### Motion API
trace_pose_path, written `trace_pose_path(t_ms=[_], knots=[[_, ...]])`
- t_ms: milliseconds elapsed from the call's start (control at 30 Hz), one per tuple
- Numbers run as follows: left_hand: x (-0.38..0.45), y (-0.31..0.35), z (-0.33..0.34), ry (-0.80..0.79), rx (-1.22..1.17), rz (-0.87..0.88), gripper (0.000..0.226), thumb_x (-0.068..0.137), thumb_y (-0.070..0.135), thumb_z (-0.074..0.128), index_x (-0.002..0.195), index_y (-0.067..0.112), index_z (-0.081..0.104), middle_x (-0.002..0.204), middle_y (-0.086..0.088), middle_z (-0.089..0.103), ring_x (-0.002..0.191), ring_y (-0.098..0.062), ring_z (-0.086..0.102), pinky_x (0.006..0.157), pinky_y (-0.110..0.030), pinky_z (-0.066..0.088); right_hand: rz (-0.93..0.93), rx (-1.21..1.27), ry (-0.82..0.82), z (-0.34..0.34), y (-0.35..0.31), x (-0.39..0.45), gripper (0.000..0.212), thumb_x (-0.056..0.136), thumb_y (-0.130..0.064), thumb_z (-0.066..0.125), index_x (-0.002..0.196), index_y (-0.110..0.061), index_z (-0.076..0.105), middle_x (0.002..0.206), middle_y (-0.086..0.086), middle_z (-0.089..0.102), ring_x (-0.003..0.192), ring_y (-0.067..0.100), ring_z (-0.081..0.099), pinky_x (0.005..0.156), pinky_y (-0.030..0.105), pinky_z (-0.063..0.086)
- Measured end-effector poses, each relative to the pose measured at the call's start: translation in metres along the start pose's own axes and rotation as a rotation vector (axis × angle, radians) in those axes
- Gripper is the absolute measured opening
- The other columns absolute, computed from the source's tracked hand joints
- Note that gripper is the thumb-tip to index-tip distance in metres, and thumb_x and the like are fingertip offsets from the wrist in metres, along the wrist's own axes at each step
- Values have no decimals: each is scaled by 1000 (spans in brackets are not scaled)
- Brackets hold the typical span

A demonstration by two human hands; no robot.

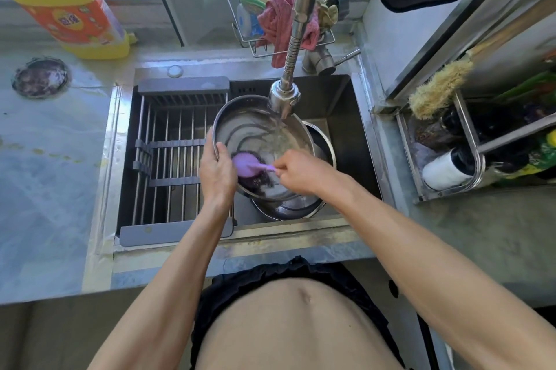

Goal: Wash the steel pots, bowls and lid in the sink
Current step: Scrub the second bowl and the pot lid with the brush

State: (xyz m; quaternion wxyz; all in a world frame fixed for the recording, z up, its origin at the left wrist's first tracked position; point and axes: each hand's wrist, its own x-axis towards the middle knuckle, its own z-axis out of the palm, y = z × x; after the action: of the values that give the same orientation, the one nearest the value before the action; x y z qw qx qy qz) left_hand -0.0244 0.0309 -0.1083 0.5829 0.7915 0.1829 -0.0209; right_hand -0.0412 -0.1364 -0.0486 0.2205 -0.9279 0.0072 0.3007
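Note:
A steel bowl (249,125) is held tilted over the sink (337,104), under water running from the pull-down faucet (284,95). My left hand (217,171) grips the bowl's left rim. My right hand (296,172) pinches the handle of a purple scrub brush (248,164), whose dark bristle head is pressed against the bowl's inside near its lower rim. Beneath the bowl sits a larger steel pot (323,144), mostly hidden.
A grey drying rack (171,153) spans the sink's left half. A yellow detergent bottle (64,5) and a round scrubber (40,77) stand on the left counter. A wire caddy (255,20) with sponges and cloth sits behind the faucet. A utensil rack (451,141) is on the right.

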Motion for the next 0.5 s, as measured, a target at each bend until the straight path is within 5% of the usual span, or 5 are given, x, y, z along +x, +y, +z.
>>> trace_pose_path(t_ms=[67, 167, 267, 367, 500], knots=[[4, 1, -7, 6, 1, -15, 44, 110, 24, 35, 151, 33, 48, 133, 2, 64, 121, -16, 60, 111, -43, 46, 105, -93, 6, -5, 9, -4, 13, 92, -17, 49, 86, -16, 61, 90, 8, 60, 81, 31, 60, 62, 29, 39], [0, -2, -10, -52, -8, 10, 45, 108, 29, 36, 150, 36, 48, 137, 5, 63, 125, -14, 59, 112, -42, 45, 232, -193, 168, -9, 21, -1, 31, 92, -15, 49, 121, -10, 60, 119, 15, 61, 106, 36, 61, 74, 34, 39], [-11, -2, 1, -125, -3, 49, 45, 107, 29, 37, 150, 33, 49, 143, 3, 61, 132, -15, 56, 115, -42, 44, 126, -66, 316, -3, 10, 6, 28, 94, -12, 48, 118, -10, 62, 100, 11, 64, 87, 34, 61, 66, 34, 37], [-4, 3, 9, -83, 1, 30, 45, 108, 30, 36, 151, 28, 49, 137, 0, 64, 128, -17, 58, 113, -44, 45, -26, 56, 178, -2, -5, 6, 20, 99, -16, 48, 105, -14, 67, 78, 0, 56, 63, 20, 52, 53, 29, 34], [14, 12, -2, -30, 76, 49, 45, 111, 28, 34, 155, 31, 42, 139, 2, 62, 128, -17, 57, 107, -30, 43, -64, -78, -94, -12, -4, -4, 19, 94, -18, 51, 85, -17, 68, 81, 6, 62, 67, 23, 55, 53, 28, 36]])
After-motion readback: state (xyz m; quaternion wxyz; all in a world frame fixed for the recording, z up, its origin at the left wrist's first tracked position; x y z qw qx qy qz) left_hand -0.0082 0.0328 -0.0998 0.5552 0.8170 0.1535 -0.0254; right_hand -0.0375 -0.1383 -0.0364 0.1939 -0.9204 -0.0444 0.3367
